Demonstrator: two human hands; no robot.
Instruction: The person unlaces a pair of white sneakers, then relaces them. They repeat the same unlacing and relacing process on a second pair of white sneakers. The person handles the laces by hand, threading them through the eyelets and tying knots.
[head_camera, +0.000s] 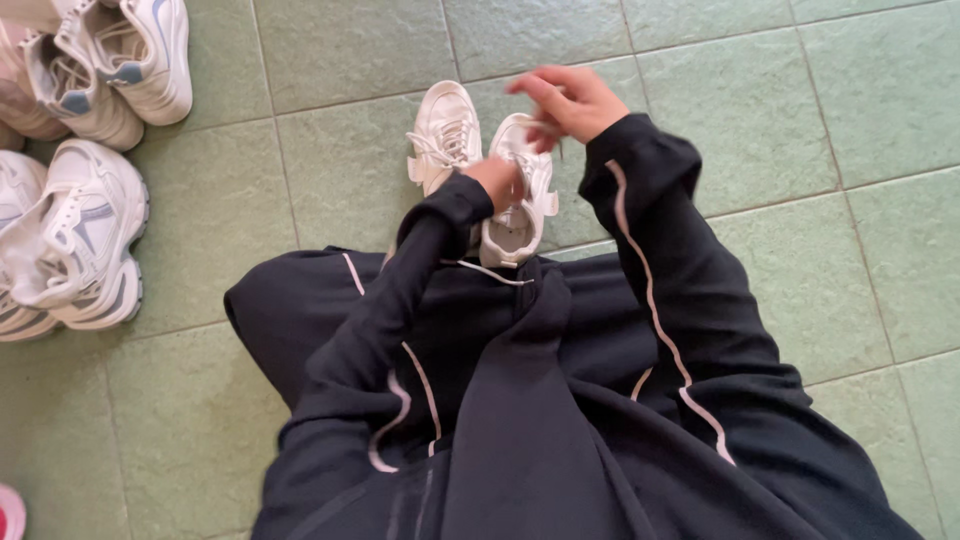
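Listing from the hands outward, as seen from the head camera:

Right hand: the right hand (568, 100) is raised above the toe of the right sneaker, fingers curled together and pinching a thin white lace (540, 125) near its tip.
Left hand: the left hand (498, 182) is closed down on the middle of the right sneaker, at its lacing; whether it grips a lace or only presses the shoe cannot be told, since the fingers are partly hidden.
Right sneaker: the right sneaker (517, 225), white and chunky-soled, stands on the floor with its heel towards the person, just ahead of the knees.
Left sneaker: the left sneaker (445, 135), its matching white partner, stands just beside it, toe pointing away, laces tied loosely.
Clothing: black sleeves (655, 260) with a thin white stripe; black garment covering the lap.
Floor: green tiled floor (800, 120) with pale grout lines.
Other stock: a heap of white sneakers (80, 200) with grey-blue panels at the left edge, well apart from the hands.
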